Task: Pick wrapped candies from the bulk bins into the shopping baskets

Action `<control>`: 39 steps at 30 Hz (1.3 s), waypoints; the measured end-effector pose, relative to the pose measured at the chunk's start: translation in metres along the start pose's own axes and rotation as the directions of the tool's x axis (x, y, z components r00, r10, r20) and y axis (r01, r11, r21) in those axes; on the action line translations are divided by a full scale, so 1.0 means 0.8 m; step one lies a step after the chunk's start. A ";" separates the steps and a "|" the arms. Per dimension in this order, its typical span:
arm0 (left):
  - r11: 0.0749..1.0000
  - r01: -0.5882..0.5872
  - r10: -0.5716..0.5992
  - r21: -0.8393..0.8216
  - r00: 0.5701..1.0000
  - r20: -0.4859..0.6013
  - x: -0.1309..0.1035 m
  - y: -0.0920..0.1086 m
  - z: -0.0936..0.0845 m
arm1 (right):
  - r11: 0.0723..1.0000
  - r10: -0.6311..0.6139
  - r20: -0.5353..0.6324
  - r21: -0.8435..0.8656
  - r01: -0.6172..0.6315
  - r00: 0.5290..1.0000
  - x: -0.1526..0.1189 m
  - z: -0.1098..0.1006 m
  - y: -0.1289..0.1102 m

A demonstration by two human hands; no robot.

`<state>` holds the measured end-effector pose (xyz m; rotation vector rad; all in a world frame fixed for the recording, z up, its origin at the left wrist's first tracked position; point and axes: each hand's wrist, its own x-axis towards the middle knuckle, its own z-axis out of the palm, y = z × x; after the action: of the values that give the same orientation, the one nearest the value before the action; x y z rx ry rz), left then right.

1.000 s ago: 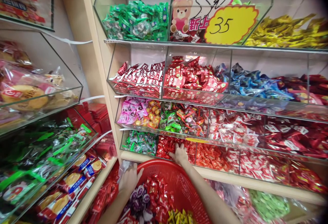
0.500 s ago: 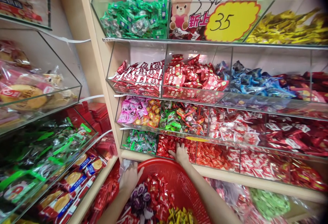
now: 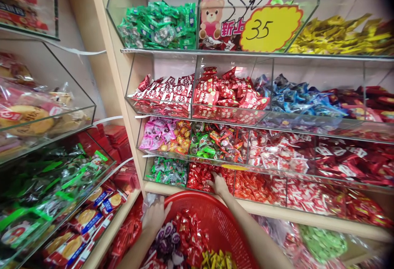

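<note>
My left hand (image 3: 154,215) grips the rim of a red plastic basket (image 3: 220,224), its thumb over the inner side. Inside the basket lie red-wrapped candies (image 3: 192,236), purple-wrapped candies (image 3: 168,236) and yellow-wrapped candies (image 3: 217,259). My right hand (image 3: 219,184) reaches over the basket into a clear bin of small red-wrapped candies (image 3: 198,176) on the lowest shelf. Its thumb and fingers are apart, with the fingertips down among the candies. Whether any candy is between them is hidden.
Clear bins of wrapped candy rise in tiers ahead, with green-wrapped candies (image 3: 168,170) left of my right hand. A wooden shelf edge (image 3: 277,209) runs behind the basket. Price signs (image 3: 271,29) hang above. Snack bins (image 3: 55,187) flank the left side.
The view has shifted slightly. My right hand has moved a little to the right and lower among the red candies, its fingers more bent. My left hand stays on the basket rim.
</note>
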<state>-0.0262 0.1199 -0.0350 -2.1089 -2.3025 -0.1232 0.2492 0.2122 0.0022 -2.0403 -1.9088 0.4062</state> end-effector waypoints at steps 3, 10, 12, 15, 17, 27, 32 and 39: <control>1.000 -0.014 0.014 0.001 1.000 -0.024 0.000 -0.001 0.002 | 1.000 -0.011 -0.003 0.001 0.011 1.000 0.003 0.000 0.002; 0.999 -0.037 0.038 0.019 0.997 -0.061 0.002 -0.004 0.010 | 0.993 0.006 0.016 -0.120 -0.004 1.000 0.006 0.004 -0.011; 0.999 -0.039 0.039 0.010 0.997 -0.061 0.002 -0.004 0.010 | 0.991 0.019 0.037 -0.135 -0.014 0.999 0.007 0.006 -0.012; 1.000 -0.029 0.029 -0.003 0.998 -0.056 0.002 -0.004 0.009 | 0.995 0.006 0.031 -0.104 -0.003 0.999 0.011 0.008 -0.010; 1.000 -0.024 0.024 -0.010 0.999 -0.048 0.002 -0.004 0.009 | 0.998 -0.005 0.009 -0.062 0.006 1.000 0.014 0.009 -0.006; 0.999 -0.039 0.041 0.033 0.997 -0.063 0.003 -0.005 0.014 | 0.994 -0.046 -0.158 0.089 0.060 0.986 0.024 0.001 0.015; 0.999 -0.041 0.042 0.022 0.997 -0.065 0.003 -0.005 0.013 | 0.981 0.004 -0.251 0.188 0.045 0.968 0.034 -0.009 0.022; 1.000 -0.028 0.028 0.007 0.998 -0.061 0.002 -0.004 0.010 | 0.967 -0.032 -0.239 0.237 0.090 0.971 0.031 -0.012 0.017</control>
<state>-0.0289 0.1216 -0.0430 -2.1030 -2.2354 -0.1781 0.2669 0.2357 0.0055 -1.7783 -1.6848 0.3509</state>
